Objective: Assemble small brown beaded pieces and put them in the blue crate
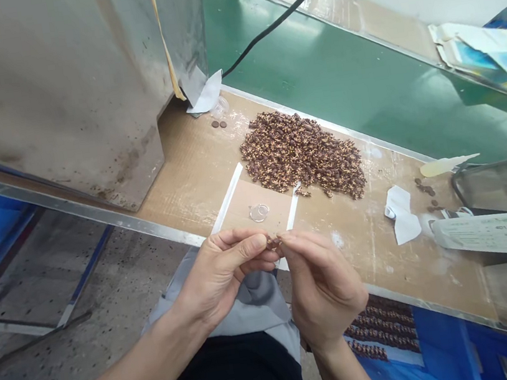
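Note:
My left hand [235, 258] and my right hand [319, 275] meet in front of the bench edge. Between their fingertips is a small dark brown part [271, 242] with brass-coloured bits, pinched from both sides; the fingers hide much of it. Just beyond lies a large pile of similar brown and brass parts [300, 155] on the brown bench top [178, 194]. Two white tape strips [227, 199] frame a patch of the bench nearest my hands. Within that patch lies a small clear round piece [259, 213].
A big metal housing [54, 86] stands at left. Behind the pile runs a green conveyor belt [310, 56], crossed by a black cable [277, 23]. White paper [401, 213], a yellowish tapered nozzle [448, 165] and a long white packet [495, 234] lie at right. Below are blue crates [444, 339] with rows of parts.

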The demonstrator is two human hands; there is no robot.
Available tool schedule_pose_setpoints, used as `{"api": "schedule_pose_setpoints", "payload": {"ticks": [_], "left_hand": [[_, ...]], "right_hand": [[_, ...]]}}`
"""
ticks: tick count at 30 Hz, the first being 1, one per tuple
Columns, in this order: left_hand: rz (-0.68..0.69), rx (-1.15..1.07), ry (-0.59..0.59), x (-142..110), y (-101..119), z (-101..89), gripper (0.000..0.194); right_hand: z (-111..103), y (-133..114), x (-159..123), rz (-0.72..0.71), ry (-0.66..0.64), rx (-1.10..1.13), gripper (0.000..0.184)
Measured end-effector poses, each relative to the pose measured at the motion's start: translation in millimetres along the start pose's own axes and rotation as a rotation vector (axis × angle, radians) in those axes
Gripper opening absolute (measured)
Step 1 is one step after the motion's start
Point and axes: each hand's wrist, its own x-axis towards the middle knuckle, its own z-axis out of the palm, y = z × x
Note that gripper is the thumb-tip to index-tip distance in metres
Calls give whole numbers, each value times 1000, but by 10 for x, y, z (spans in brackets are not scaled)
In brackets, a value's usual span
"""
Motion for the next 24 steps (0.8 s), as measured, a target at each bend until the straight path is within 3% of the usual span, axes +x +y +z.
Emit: {"api": "schedule_pose_setpoints", "payload": {"ticks": [15,21,24], "left_hand": [[24,-10,53,-7,-33,34,34],[61,93,96,-28,-35,79,37],[95,182,102,-37,-33,102,42]], "right_hand": [[-11,32,-4,-121,-14,-81,43],[-41,22,10,200,-22,88,14],[-24,-22,7,318,-21,199,11]]}}
